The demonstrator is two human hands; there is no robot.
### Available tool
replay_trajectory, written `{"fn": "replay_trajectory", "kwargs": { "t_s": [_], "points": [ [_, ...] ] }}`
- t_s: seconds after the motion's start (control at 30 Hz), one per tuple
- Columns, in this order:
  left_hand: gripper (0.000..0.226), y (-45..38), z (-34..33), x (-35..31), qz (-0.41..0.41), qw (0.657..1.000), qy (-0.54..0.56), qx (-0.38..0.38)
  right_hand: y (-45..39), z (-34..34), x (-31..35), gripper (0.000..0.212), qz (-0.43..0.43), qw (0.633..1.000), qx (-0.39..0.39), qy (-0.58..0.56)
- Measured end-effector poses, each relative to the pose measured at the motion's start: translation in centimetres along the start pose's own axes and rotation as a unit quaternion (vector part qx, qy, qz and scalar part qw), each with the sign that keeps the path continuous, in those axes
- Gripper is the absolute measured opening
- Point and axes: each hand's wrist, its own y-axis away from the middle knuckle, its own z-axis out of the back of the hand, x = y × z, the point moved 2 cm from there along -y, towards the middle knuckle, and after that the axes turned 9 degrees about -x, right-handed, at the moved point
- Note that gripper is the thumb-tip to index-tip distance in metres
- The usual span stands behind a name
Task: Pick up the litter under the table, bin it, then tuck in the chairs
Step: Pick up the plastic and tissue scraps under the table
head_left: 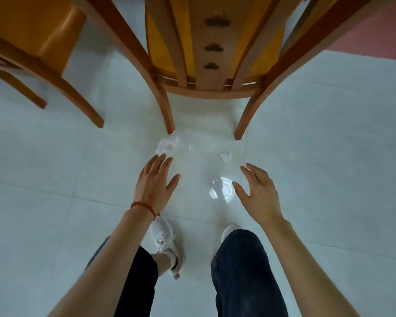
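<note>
Two bits of crumpled white paper lie on the pale tiled floor behind a wooden chair. The larger piece of litter rests against the chair's rear left leg. The smaller scrap lies nearer the rear right leg. My left hand hangs over the floor with fingers spread and straight, fingertips just short of the larger piece. My right hand hovers a little lower and to the right of the small scrap, fingers relaxed, holding nothing.
A second wooden chair with an orange seat stands at the upper left. My two feet in white shoes stand below the hands. A round ceiling-light reflection shines on the tiles between the hands. A pink floor area shows at the upper right.
</note>
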Motion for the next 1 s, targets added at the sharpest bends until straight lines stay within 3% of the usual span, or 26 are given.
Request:
{"fn": "replay_trajectory", "kwargs": {
  "t_s": [0.5,0.77,0.9,1.0],
  "points": [
    [0.048,-12.4,-22.4,12.9,0.047,0.998,0.013,-0.049,-11.7,-20.3,-13.8,0.043,0.037,0.998,-0.056,0.02],
    [0.064,-18.9,-29.4,19.4,0.169,0.974,0.066,-0.134,-14.1,-29.3,-16.8,0.037,0.124,0.987,-0.098,0.005],
    [0.077,-21.3,-31.4,21.4,0.239,0.959,0.119,-0.1,-14.5,-31.1,-17.3,0.034,0.131,0.986,-0.104,0.0],
    [0.07,-22.0,-32.4,21.9,0.27,0.952,0.125,-0.071,-14.5,-31.6,-17.3,0.037,0.129,0.986,-0.105,-0.004]
  ]
}}
